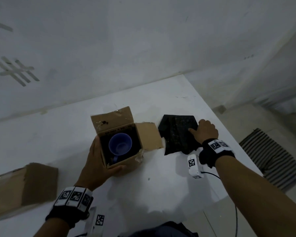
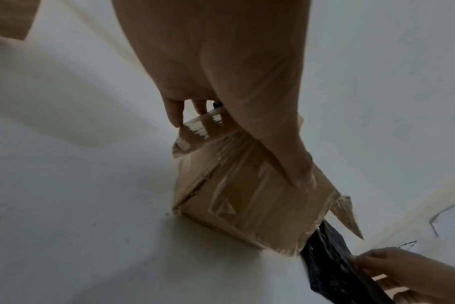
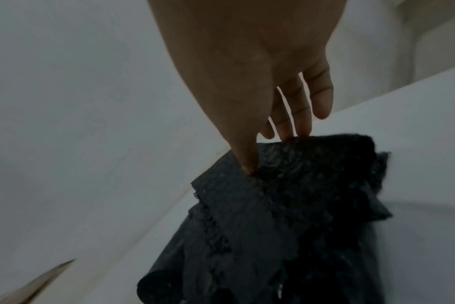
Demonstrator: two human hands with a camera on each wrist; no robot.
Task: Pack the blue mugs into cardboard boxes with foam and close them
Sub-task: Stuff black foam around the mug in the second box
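Note:
An open cardboard box [image 1: 126,161] stands mid-table with a blue mug [image 1: 120,144] inside, mouth up, on dark lining. My left hand [image 1: 101,158] grips the box's near left corner, fingers along the left wall and thumb across the front. The left wrist view shows the taped box [image 2: 247,201] under that hand [image 2: 260,127]. To the right lies a pile of black foam sheets [image 1: 176,134]. My right hand [image 1: 197,126] pinches the top sheet at its right edge. In the right wrist view, that hand [image 3: 257,133] has its thumb on top of the foam [image 3: 299,205] and its fingers at the far edge.
A second cardboard box [image 1: 24,185] lies on its side at the near left. The white table [image 1: 169,185] ends just right of the foam, with a striped mat [image 1: 270,159] on the floor beyond. A wall runs along the table's far side.

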